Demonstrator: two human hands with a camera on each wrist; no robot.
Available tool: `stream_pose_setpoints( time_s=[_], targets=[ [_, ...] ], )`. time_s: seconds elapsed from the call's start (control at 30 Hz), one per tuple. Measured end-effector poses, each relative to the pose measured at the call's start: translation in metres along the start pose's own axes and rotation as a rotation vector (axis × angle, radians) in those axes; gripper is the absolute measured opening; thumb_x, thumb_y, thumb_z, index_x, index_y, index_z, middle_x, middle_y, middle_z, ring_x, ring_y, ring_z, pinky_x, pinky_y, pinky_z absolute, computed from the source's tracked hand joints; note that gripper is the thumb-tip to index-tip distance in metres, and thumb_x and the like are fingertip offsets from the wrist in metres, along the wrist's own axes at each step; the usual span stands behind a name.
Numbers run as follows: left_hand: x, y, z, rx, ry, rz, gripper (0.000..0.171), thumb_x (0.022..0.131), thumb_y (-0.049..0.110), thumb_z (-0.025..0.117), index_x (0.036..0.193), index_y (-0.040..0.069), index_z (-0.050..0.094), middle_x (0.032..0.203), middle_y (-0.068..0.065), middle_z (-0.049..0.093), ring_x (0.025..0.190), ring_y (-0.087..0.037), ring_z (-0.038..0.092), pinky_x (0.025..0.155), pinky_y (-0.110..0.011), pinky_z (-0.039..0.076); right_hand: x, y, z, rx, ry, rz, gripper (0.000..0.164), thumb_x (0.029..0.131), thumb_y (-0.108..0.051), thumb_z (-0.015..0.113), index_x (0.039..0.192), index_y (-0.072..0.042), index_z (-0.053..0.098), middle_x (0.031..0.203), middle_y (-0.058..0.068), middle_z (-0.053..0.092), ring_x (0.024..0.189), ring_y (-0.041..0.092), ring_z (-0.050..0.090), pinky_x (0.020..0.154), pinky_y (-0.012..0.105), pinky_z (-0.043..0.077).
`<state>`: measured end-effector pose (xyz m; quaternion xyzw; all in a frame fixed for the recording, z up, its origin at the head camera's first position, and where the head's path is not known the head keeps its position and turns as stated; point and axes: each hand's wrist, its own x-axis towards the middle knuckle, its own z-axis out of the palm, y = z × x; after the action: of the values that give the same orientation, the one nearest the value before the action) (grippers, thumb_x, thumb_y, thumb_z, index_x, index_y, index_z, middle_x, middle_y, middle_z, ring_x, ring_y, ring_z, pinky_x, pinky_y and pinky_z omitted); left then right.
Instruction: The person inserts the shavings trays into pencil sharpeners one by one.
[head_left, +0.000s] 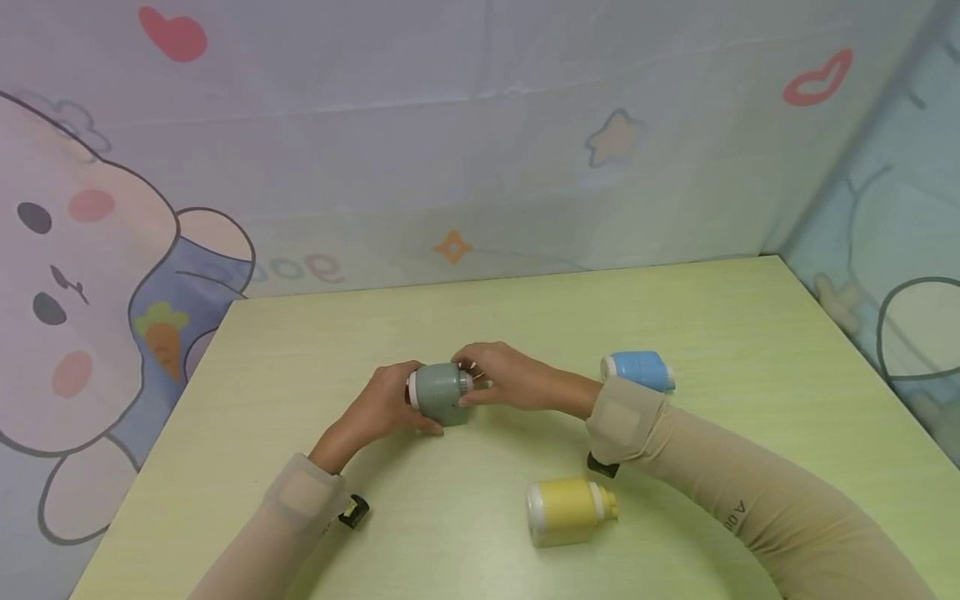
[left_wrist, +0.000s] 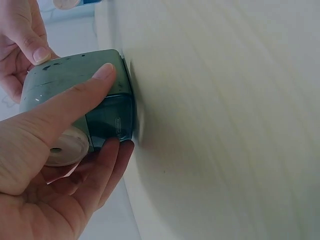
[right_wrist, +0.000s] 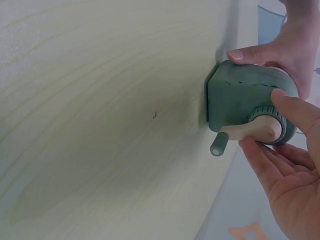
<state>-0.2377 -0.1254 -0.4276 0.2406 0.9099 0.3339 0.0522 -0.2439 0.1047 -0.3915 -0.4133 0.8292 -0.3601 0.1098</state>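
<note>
A green hand-crank pencil sharpener (head_left: 438, 393) is held between both hands, low over the pale table. My left hand (head_left: 384, 402) grips its body from the left. In the left wrist view, that thumb (left_wrist: 87, 95) lies along the top of the casing, and the fingers curl beneath, by the round pale face (left_wrist: 68, 149) with the pencil hole. From the right, my right hand (head_left: 513, 379) pinches the crank end. In the right wrist view its thumb is on the casing near the ribbed collar (right_wrist: 272, 111), its fingertips under the pale crank arm (right_wrist: 252, 131).
A blue pencil sharpener (head_left: 639, 370) lies behind the right forearm. Nearer the front, a yellow one (head_left: 567, 510) sits below the right wrist. The wood-grained table (head_left: 360, 333) meets a printed cloth backdrop (head_left: 390, 150) at the back.
</note>
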Motion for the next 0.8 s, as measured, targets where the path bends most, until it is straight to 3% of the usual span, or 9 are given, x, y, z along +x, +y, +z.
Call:
stream_pose_setpoints(
  time_s=[0.27, 0.63, 0.8],
  targets=[
    [-0.0014, -0.001, 0.0019, -0.053, -0.008, -0.008, 0.069, 0.055, 0.023, 0.088, 0.112, 0.01, 0.053, 0.1, 0.001, 0.057, 0.084, -0.013, 0.053, 0.069, -0.031, 0.048, -0.0008, 0.0011, 0.0009, 0.016, 0.003, 0.001, 0.047, 0.081, -0.015, 0.069, 0.119, 0.003, 0.047, 0.111, 0.009, 0.053, 0.099, 0.017, 0.053, 0.079, 0.028, 0.047],
    [-0.0012, -0.0001, 0.0029, -0.093, -0.008, 0.062, 0.076, 0.058, 0.021, 0.086, 0.121, 0.01, 0.045, 0.106, -0.001, 0.053, 0.088, -0.013, 0.053, 0.07, -0.028, 0.049, -0.0054, 0.0025, -0.0025, -0.007, -0.004, 0.014, 0.053, 0.083, -0.018, 0.068, 0.125, 0.003, 0.043, 0.12, 0.011, 0.049, 0.105, 0.019, 0.05, 0.082, 0.033, 0.046],
    [-0.0023, 0.0021, 0.0002, -0.036, -0.014, 0.046, 0.083, 0.062, 0.031, 0.084, 0.129, 0.012, 0.039, 0.111, -0.001, 0.051, 0.091, -0.013, 0.051, 0.07, -0.03, 0.048, -0.0085, 0.0045, -0.0049, -0.027, -0.006, 0.016, 0.056, 0.084, -0.021, 0.066, 0.128, 0.003, 0.041, 0.124, 0.012, 0.047, 0.108, 0.021, 0.049, 0.083, 0.035, 0.045]
  ],
)
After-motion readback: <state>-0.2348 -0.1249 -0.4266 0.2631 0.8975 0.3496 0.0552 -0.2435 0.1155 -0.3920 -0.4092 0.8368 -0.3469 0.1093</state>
